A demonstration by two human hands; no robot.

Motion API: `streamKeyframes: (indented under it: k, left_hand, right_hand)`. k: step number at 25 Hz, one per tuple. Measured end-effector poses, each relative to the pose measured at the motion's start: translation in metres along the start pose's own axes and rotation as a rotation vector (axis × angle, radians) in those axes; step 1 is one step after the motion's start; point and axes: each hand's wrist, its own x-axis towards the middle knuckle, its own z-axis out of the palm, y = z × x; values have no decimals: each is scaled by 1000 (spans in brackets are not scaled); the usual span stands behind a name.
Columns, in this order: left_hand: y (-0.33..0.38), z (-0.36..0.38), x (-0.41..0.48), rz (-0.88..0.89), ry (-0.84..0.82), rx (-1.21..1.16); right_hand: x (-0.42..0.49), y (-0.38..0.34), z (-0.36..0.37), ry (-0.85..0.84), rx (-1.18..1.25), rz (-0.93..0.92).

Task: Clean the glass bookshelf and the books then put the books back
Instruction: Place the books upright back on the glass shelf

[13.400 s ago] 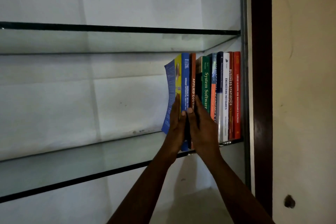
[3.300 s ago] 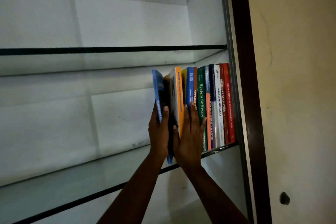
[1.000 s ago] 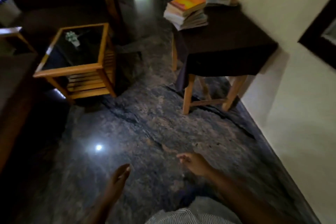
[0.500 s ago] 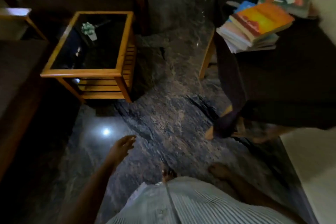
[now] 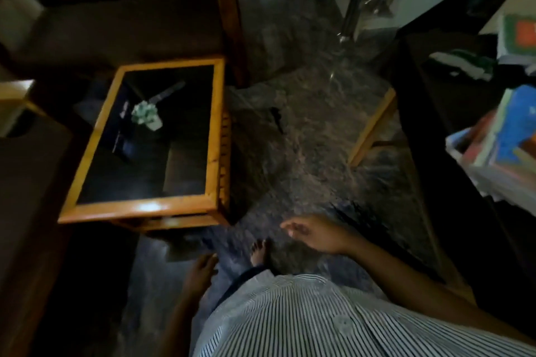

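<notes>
While both hands hang empty, the stack of flat-lying, multicoloured paperback books (image 5: 499,151) is shown off to the right, nearer the right hand (image 5: 316,233).
The stack is carried on the dark-draped, wooden-legged counter (image 5: 443,101) at the right edge of the view. The right hand, fingers loosely relaxed and gripping nothing, is held low over the dark marbled stone floor (image 5: 304,153), well apart from the stack, which lies forward of it and to its right. The left hand (image 5: 201,268), likewise slack and empty, is placed farther off, across the body. The long edges of the books appear to run away from the person, though blur leaves this uncertain. The glass bookshelf is not seen.
</notes>
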Motion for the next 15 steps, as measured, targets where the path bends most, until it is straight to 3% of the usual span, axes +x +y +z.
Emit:
streamKeyframes:
  k: [3, 8, 12, 15]
  left_hand:
    - [119, -5, 98, 237, -147, 224]
    - [323, 81, 211, 561, -407, 510]
    - [456, 206, 226, 766, -634, 492]
    - [531, 277, 225, 794, -789, 407]
  right_hand:
    - [41, 30, -52, 106, 122, 201]
    - [67, 49, -152, 575, 661, 425]
    - [100, 51, -254, 881, 823, 323]
    - [112, 69, -347, 1060, 747, 300]
